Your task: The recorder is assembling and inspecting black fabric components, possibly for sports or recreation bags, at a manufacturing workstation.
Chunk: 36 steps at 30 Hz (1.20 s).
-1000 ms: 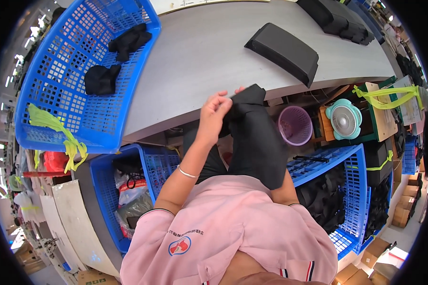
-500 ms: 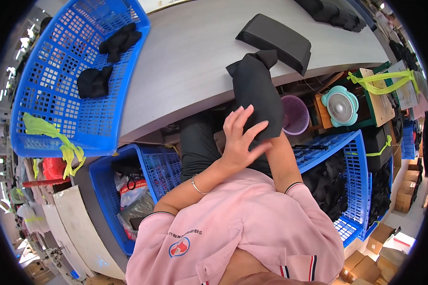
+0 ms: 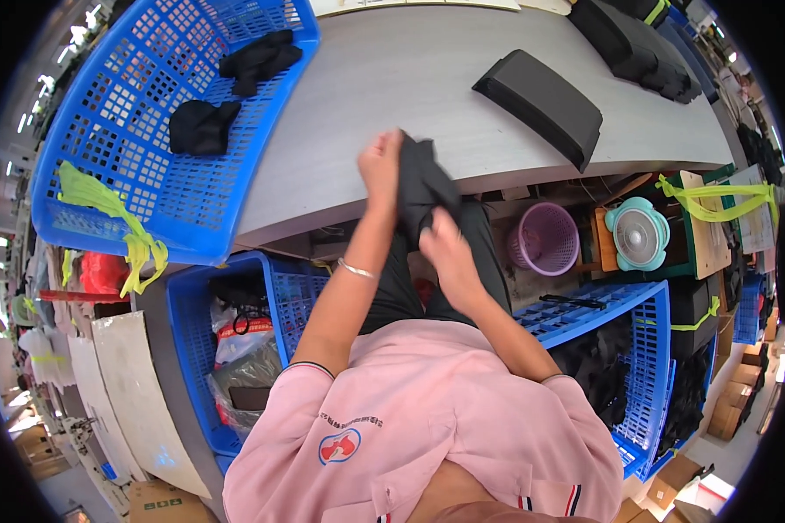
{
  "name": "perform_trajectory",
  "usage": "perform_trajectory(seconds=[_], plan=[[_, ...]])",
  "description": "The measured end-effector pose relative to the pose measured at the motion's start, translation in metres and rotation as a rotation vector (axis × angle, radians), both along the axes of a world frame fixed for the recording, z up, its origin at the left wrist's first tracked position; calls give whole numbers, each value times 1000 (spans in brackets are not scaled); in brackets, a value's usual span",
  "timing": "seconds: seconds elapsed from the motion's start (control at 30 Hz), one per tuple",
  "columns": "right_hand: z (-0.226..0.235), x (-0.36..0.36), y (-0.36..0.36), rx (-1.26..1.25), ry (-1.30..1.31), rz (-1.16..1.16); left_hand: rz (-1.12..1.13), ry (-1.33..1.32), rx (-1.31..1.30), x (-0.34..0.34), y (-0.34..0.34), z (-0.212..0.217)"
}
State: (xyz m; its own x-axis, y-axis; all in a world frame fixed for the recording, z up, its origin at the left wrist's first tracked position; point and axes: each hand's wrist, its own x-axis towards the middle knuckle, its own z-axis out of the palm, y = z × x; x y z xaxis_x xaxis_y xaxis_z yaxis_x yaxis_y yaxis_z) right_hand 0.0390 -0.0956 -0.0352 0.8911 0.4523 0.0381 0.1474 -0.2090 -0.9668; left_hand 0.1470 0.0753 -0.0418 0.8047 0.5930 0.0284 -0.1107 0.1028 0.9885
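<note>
The person stands at the near edge of the grey table [image 3: 427, 78] with a dark fabric piece [image 3: 423, 187] bunched between both hands, right over the table's lip. The left hand [image 3: 381, 167] is closed on the upper part of the cloth, fingers wrapped round it near the top; the right hand [image 3: 442, 246] is curled against the lower end, thumb and fingers pinching it from below. It looks a light, limp thing (a sock or small garment, I'd judge, though it is too crumpled to tell which), soft enough to fold over itself and sag wherever it isn't held, so it wants a grip at an edge or hem rather than in the loose middle; nothing about it seems slippery or breakable. To the left on the table sits a big blue basket [image 3: 105, 200], holding two dark bundles, one near its far side [image 3: 260, 59] and another [image 3: 199, 126] nearer the middle, with yellow-green straps [image 3: 118, 222] draped over its near rim. Farther along the table lies a black case [image 3: 541, 105], well apart from the hands. Under the table a second blue crate [image 3: 192, 349] holds bags and mixed clutter, and on the right another blue crate [image 3: 650, 366] is packed with dark cloth pieces. A purple wastebasket [image 3: 545, 240] stands beside a small teal fan [image 3: 638, 234]; what it holds I cannot tell.
</note>
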Motion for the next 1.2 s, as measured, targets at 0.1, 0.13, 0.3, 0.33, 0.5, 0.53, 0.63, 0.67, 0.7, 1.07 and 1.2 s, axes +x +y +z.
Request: perform_trajectory(seconds=[0.1, 0.13, 0.3, 0.33, 0.5, 0.53, 0.63, 0.67, 0.7, 1.07, 1.2], plan=[[8, -31, -26, 520, 539, 169, 38, -128, -161, 4, 24, 6], [9, -28, -35, 530, 530, 117, 37, -111, -167, -1, 25, 9], [9, 1, -40, 333, 193, -337, 97, -129, 355, -45, -9, 39], [10, 7, -34, 130, -106, -446, 9, -88, 431, -55, -24, 45], [11, 34, -22, 184, -277, -433, -305, -334, 504, -92, -70, 65], [10, 39, -27, 201, -80, -388, -264, -312, 476, -95, -67, 66], [3, 39, -39, 309, 69, -282, -224, -288, 441, -93, -52, 64], [1, 32, -42, 439, 376, -196, -216, -297, 455, -90, -47, 61], [0, 23, -43, 573, 698, -71, -159, -287, 490, -87, -42, 57], [32, 47, -45, 701, 570, -47, -491, 222, -874, -110, -40, 20], [13, 57, -24, 397, 397, -79, -904, 383, -842, -134, -57, 9]])
